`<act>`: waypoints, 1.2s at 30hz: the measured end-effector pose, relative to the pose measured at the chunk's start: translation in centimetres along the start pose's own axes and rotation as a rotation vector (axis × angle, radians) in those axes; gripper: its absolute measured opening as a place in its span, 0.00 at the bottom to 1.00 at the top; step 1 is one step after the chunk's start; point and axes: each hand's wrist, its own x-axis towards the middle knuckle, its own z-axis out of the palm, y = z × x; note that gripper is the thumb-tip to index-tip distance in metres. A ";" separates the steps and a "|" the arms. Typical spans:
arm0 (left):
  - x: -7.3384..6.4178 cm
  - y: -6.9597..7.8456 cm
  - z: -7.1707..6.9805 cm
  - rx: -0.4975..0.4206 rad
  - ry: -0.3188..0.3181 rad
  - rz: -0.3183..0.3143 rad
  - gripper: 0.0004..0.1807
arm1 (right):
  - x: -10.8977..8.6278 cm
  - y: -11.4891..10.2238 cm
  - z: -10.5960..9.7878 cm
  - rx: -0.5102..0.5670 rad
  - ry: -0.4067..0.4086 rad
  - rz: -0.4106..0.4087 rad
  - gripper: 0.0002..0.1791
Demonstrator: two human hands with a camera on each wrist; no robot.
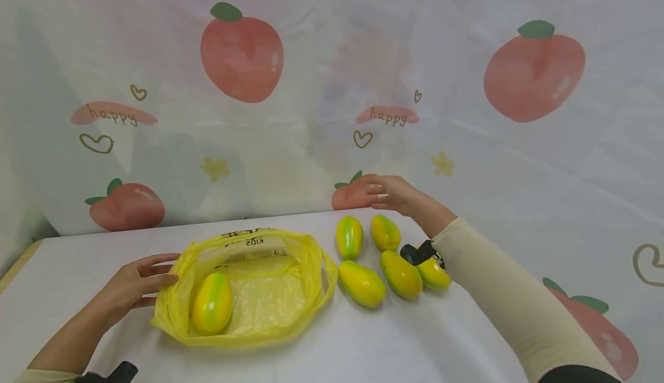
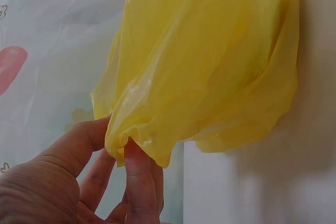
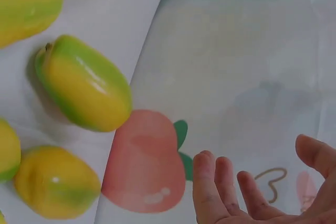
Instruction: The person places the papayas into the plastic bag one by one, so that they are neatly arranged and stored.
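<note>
White table [image 1: 415,342], fruit-print backdrop [image 1: 311,60]. My left hand [image 1: 136,282] pinches the yellow bag [image 1: 270,311], one fruit [image 1: 212,304] inside. My right hand [image 1: 394,194], empty and loosely spread, is nearer five loose fruits [image 1: 362,284] right of the bag; back-left one [image 1: 350,237] points away from me.

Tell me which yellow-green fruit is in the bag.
The leftmost fruit, nearest the left hand gripping the yellow bag; the other five fruits lie outside, to its right.
</note>
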 end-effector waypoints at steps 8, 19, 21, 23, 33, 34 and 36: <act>0.0 -0.1 -0.1 -0.012 0.004 0.001 0.43 | 1.3 1.6 -3.0 0.023 0.048 0.085 0.39; 0.2 0.1 0.0 -0.017 0.009 -0.013 0.44 | 2.7 4.8 -5.2 -0.052 0.096 0.145 0.40; 0.3 0.1 0.1 -0.022 0.007 -0.010 0.44 | 2.8 5.4 -5.5 -0.081 0.092 0.170 0.42; 0.3 0.1 0.1 -0.026 0.012 -0.016 0.45 | 3.0 5.9 -5.7 -0.107 0.091 0.193 0.43; 0.2 -0.2 0.2 -0.029 0.010 -0.010 0.45 | 3.4 8.0 -5.7 -0.169 0.103 0.291 0.48; 0.1 -0.2 0.2 -0.028 0.011 -0.011 0.45 | 3.4 8.1 -5.6 -0.178 0.104 0.296 0.48; 0.1 -0.2 0.1 -0.027 0.013 -0.011 0.45 | 3.4 8.4 -5.4 -0.195 0.102 0.302 0.47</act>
